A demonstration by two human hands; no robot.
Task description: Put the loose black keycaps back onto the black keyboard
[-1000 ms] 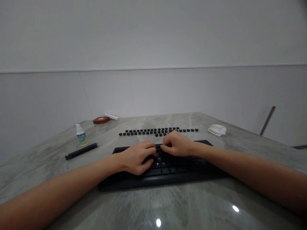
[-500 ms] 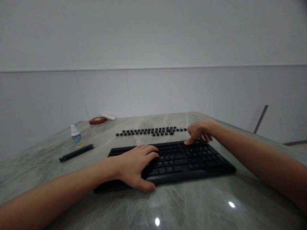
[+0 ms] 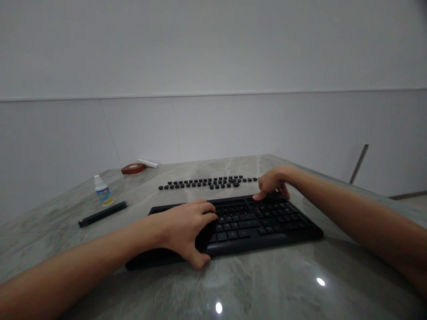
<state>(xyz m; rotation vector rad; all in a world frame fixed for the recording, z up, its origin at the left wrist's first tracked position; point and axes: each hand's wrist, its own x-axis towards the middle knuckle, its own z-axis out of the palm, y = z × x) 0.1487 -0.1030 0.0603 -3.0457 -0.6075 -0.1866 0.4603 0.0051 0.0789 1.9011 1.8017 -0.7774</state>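
A black keyboard (image 3: 247, 245) lies on the grey marbled table in front of me. Its upper rows show bare sockets where keycaps are off. My left hand (image 3: 182, 229) holds it down from above, fingers over the keys and thumb along the front edge. At the far edge, my right hand (image 3: 273, 181) has its thumb pressed onto the keyboard's top strip. Its other fingers curl under the palm; whatever they grip, if anything, is hidden. Behind the keyboard, loose black keycaps (image 3: 230, 180) stand in several rows, the nearest close to my right hand.
To the left lie a dark stick-like object (image 3: 103, 214) and a small white bottle (image 3: 103, 191) with a coloured label. Farther back sit a reddish-brown box-like object (image 3: 133, 168) and a white strip (image 3: 147, 163). A pale wall (image 3: 213, 124) rises behind the table (image 3: 267, 284).
The whole view has shifted slightly, so everything appears a little farther left. Both hands keep nearly the same places on the keyboard.
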